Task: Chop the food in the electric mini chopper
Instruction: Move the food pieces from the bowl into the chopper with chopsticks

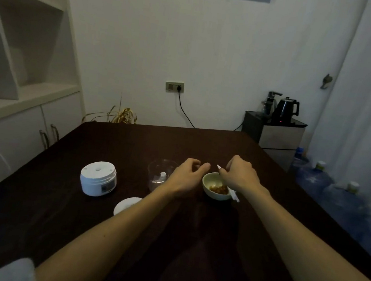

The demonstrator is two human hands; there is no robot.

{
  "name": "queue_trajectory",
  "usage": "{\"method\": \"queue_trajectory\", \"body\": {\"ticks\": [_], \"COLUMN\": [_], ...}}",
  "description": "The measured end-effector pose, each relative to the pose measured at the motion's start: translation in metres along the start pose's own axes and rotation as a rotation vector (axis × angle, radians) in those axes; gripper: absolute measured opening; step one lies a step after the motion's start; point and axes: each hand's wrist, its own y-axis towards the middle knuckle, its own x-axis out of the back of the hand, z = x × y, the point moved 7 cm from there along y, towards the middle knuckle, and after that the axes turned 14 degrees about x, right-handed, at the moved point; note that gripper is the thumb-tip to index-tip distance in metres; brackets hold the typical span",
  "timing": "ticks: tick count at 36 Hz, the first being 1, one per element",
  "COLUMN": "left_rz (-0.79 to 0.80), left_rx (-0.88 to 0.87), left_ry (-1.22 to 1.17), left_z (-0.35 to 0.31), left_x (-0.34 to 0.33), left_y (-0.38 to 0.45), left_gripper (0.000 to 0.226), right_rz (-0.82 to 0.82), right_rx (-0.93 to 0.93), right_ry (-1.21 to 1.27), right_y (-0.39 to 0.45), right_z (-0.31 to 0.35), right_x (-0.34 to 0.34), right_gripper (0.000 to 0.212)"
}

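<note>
The right hand (241,174) pinches white chopsticks (234,194) over the bowl (216,194) of food (218,188), probably to transfer pieces. Left of the bowl, the left hand (186,175) hovers loosely curled and empty before the chopper cup (157,172), with the motor unit (98,178) farther left.

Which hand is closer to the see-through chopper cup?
Left. The left hand sits right beside the clear chopper cup, partly in front of it. The right hand is farther off, over the small bowl of food, holding white chopsticks.
</note>
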Motion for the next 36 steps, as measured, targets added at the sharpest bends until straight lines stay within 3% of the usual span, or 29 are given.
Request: {"method": "queue_trajectory", "body": {"ticks": [10,17,24,32,36], "left_rz": [0.025,0.028,0.002,-0.008,-0.012], "left_rx": [0.103,0.128,0.160,0.179,0.153], "left_ry": [0.128,0.136,0.167,0.200,0.201], "left_z": [0.013,0.017,0.021,0.019,0.017], "left_x": [-0.028,-0.037,-0.041,-0.039,-0.038], "left_y": [0.017,0.025,0.029,0.029,0.028], "left_gripper": [0.069,0.053,0.056,0.053,0.052], "right_rz": [0.105,0.193,0.227,0.153,0.061], "right_rx": [-0.209,-0.269,-0.339,-0.277,-0.272], "right_ry": [-0.020,0.226,0.439,0.303,0.214], "right_y": [-0.009,-0.015,-0.022,-0.015,-0.011], "right_z": [-0.043,-0.051,-0.051,-0.054,-0.059], "right_x": [-0.012,-0.023,-0.023,-0.015,-0.008], "right_gripper": [0.069,0.055,0.028,0.016,0.022]}}
